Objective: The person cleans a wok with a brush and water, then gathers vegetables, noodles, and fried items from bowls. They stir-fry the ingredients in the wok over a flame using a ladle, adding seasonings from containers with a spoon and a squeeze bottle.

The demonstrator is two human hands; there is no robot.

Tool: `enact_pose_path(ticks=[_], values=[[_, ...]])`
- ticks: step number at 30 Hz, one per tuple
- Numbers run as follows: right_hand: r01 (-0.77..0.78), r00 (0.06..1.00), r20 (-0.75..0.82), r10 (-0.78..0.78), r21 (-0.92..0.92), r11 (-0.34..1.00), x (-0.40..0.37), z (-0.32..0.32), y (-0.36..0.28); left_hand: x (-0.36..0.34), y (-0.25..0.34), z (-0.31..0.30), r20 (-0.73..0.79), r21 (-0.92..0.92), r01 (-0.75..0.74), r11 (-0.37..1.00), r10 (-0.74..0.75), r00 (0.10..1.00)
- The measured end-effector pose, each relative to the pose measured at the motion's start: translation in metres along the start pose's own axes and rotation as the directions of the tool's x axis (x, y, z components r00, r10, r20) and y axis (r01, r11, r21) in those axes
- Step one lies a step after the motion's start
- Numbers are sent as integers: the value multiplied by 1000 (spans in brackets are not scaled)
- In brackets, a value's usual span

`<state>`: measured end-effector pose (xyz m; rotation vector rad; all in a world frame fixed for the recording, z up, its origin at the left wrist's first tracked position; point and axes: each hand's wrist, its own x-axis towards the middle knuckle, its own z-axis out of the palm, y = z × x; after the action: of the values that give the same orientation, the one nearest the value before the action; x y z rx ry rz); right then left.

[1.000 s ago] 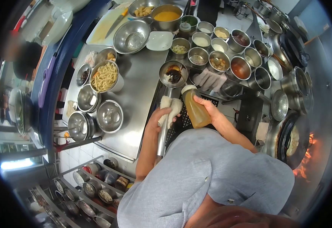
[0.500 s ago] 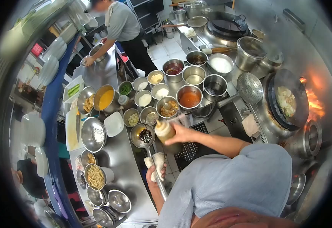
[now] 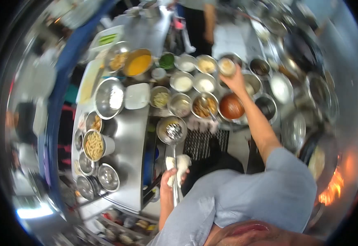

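My left hand (image 3: 174, 179) is wrapped round a white cloth (image 3: 183, 166) and the long handle of a ladle (image 3: 171, 129). The ladle's bowl is held level beside the pots, with something pale and shiny in it. My right hand (image 3: 233, 80) is stretched forward over the far row of pots and grips a squeeze bottle (image 3: 227, 67), blurred by motion. Just under that arm stands a pot of orange-red sauce (image 3: 231, 106). Left of it is a pot of brown chunks (image 3: 204, 105) with a spoon in it.
A steel counter (image 3: 125, 143) on the left carries bowls, a noodle container (image 3: 93, 145) and a white dish (image 3: 137, 96). Flames (image 3: 333, 184) burn beside a wok (image 3: 319, 160) on the right. Another person (image 3: 195, 24) stands at the far side.
My right hand has carried the bottle from above the ladle to over the far pots. The view has turned, and the other person now stands nearer the middle top.
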<state>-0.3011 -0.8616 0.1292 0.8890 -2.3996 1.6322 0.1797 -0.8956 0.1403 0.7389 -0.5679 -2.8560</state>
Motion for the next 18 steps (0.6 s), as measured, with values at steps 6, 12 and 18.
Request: enact_pose_path(ticks=[6, 12, 18], values=[[57, 987, 157, -25, -206, 977, -16, 2, 37, -15, -14, -39, -94, 39, -3, 999, 6, 996], [94, 994, 73, -78, -254, 963, -55, -42, -14, -13, -43, -139, 14, 60, -54, 997, 54, 998], [-143, 796, 565, 217, -173, 974, -184, 25, -117, -14, -66, -200, 43, 25, -9, 1000, 7, 999]])
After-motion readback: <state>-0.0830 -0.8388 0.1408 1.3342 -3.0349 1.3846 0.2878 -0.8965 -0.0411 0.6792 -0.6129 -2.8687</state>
